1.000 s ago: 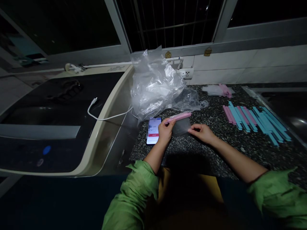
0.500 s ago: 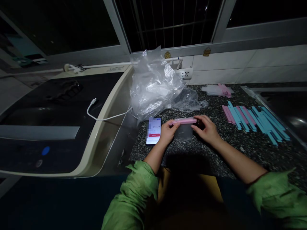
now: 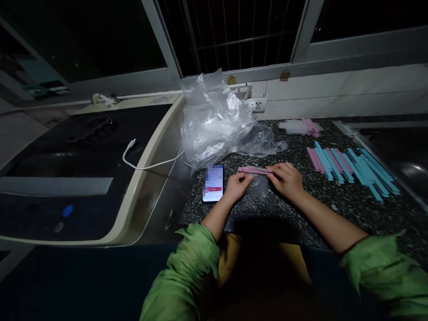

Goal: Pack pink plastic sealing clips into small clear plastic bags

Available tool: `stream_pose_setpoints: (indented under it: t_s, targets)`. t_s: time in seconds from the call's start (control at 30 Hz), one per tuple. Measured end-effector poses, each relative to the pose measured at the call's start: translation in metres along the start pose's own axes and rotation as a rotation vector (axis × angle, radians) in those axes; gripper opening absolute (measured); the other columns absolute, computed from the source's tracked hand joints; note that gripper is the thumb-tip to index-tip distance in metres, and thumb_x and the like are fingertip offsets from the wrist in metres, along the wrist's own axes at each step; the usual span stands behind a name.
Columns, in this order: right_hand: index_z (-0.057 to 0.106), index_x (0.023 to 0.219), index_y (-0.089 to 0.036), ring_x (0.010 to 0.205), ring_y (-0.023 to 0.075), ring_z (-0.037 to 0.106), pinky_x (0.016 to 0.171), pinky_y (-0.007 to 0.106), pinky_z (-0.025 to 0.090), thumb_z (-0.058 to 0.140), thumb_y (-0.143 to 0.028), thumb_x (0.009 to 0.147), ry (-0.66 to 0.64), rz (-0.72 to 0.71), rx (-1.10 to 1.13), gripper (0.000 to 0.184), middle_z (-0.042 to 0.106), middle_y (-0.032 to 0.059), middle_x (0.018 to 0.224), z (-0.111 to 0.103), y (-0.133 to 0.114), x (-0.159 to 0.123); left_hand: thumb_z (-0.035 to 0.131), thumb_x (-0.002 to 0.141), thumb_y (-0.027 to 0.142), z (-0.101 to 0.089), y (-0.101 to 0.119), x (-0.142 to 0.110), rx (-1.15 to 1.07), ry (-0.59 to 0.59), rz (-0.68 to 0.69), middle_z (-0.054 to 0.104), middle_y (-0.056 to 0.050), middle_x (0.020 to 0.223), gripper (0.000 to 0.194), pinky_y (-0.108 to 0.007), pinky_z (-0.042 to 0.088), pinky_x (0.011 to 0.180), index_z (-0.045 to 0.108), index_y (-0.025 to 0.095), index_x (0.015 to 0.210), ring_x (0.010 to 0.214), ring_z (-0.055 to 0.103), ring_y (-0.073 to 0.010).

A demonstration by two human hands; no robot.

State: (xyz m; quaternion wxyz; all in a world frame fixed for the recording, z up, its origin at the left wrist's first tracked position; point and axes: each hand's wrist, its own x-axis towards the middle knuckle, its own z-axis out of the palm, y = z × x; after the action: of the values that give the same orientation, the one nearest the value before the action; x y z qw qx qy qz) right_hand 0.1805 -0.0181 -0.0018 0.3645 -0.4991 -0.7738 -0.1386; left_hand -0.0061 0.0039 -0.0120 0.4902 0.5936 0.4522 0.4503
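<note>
A pink plastic strip [image 3: 254,170], shaped like a bag sealing clip, lies crosswise between my hands, just above the counter. My right hand [image 3: 286,180] pinches its right end between thumb and fingers. Close under its left part, my left hand [image 3: 237,186] is closed with thumb and fingers at the strip's lower edge; the exact contact is hard to see. A small clear plastic bag [image 3: 258,186] shows below the strip, between the hands. To the right, several pink and light-blue strips [image 3: 329,164] of the same kind lie in a loose row on the dark speckled counter [image 3: 294,227].
A lit phone [image 3: 213,183] lies left of my left hand. Crumpled clear plastic [image 3: 214,125] is heaped behind it. More pink strips [image 3: 310,128] rest by flat clear bags at the back. A washing machine [image 3: 133,209] with a white cable [image 3: 150,166] stands left; a sink is at right.
My right hand has moved slightly left and closed onto the strip's right end, its fingers more bunched. The strip's right end now tilts down a little. My left hand sits slightly lower.
</note>
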Motion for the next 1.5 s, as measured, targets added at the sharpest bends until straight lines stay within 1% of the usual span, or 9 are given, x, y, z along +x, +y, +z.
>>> stream_pose_setpoints:
  t_s: [0.2,0.4,0.5,0.57,0.67,0.77,1.07,1.23,1.5]
  targets:
    - [0.068,0.097,-0.015,0.078,0.0189,0.053,0.07,0.029,0.038,0.045,-0.034,0.089,-0.119,-0.044,-0.098,0.031,0.068,0.0074,0.082,0.006,0.001,-0.004,0.06,0.07,0.031,0.003,-0.009,0.003,0.051,0.072,0.01,0.047,0.006,0.05,0.023,-0.021,0.032,0.054,0.053,0.015,0.056,0.053,0.04,-0.0082]
    - [0.069,0.093,-0.015,0.076,0.0184,0.051,0.069,0.03,0.031,0.042,-0.035,0.09,-0.143,-0.061,-0.17,0.033,0.067,0.0074,0.078,0.002,0.016,-0.008,0.058,0.072,0.026,0.018,-0.011,0.005,0.087,0.067,0.063,0.057,0.003,0.062,0.011,-0.022,0.039,0.061,0.058,0.015,0.071,0.059,0.049,-0.0104]
    - [0.069,0.094,-0.015,0.075,0.0184,0.05,0.067,0.03,0.03,0.042,-0.036,0.09,-0.12,-0.016,-0.212,0.035,0.067,0.0077,0.076,-0.004,0.032,-0.007,0.061,0.071,0.026,0.036,-0.011,0.006,0.126,0.098,0.114,0.063,0.0,0.073,0.03,-0.024,0.044,0.064,0.057,0.015,0.098,0.066,0.055,-0.0134]
    - [0.069,0.093,-0.015,0.074,0.0184,0.05,0.066,0.03,0.03,0.042,-0.037,0.09,-0.111,0.011,-0.243,0.035,0.067,0.0079,0.076,-0.009,0.043,-0.006,0.06,0.073,0.027,0.051,-0.009,0.01,0.167,0.135,0.157,0.065,-0.004,0.083,0.051,-0.027,0.047,0.067,0.046,0.014,0.121,0.072,0.059,-0.016]
    - [0.07,0.092,-0.015,0.074,0.0184,0.05,0.066,0.029,0.03,0.042,-0.037,0.089,-0.107,0.045,-0.287,0.035,0.066,0.0076,0.075,-0.019,0.06,-0.004,0.057,0.076,0.03,0.073,-0.004,0.02,0.27,0.127,0.278,0.064,-0.009,0.107,0.063,-0.03,0.048,0.078,0.035,0.016,0.134,0.089,0.061,-0.0197]
    - [0.071,0.09,-0.016,0.075,0.0188,0.051,0.065,0.029,0.032,0.043,-0.038,0.087,-0.09,0.11,-0.333,0.035,0.064,0.0081,0.077,-0.03,0.077,0.0,0.054,0.078,0.03,0.095,0.002,0.037,0.419,0.05,0.398,0.062,-0.009,0.115,0.055,-0.031,0.046,0.087,0.041,0.019,0.131,0.1,0.059,-0.0218]
    - [0.07,0.096,-0.017,0.087,0.0248,0.057,0.065,0.029,0.037,0.043,-0.038,0.084,-0.241,0.515,-0.446,0.037,0.067,0.0119,0.092,-0.051,0.133,0.04,0.047,0.085,0.039,0.156,0.011,0.087,0.849,0.008,0.54,0.063,-0.01,0.097,0.052,-0.035,0.044,0.085,0.044,0.02,0.133,0.094,0.057,-0.0241]
    - [0.068,0.103,-0.015,0.093,0.0266,0.059,0.069,0.031,0.041,0.042,-0.037,0.085,-0.325,0.668,-0.458,0.039,0.067,0.0145,0.103,-0.045,0.16,0.067,0.041,0.088,0.039,0.18,0.012,0.117,0.969,-0.026,0.56,0.06,-0.01,0.101,0.05,-0.034,0.041,0.083,0.039,0.023,0.135,0.095,0.054,-0.0233]
    - [0.068,0.102,-0.014,0.095,0.0265,0.061,0.07,0.032,0.044,0.043,-0.036,0.084,-0.334,0.761,-0.484,0.038,0.068,0.0157,0.102,-0.025,0.195,0.091,0.044,0.085,0.028,0.205,0.01,0.161,1.031,-0.006,0.559,0.056,-0.013,0.115,0.052,-0.035,0.035,0.095,0.036,0.017,0.136,0.112,0.046,-0.0245]
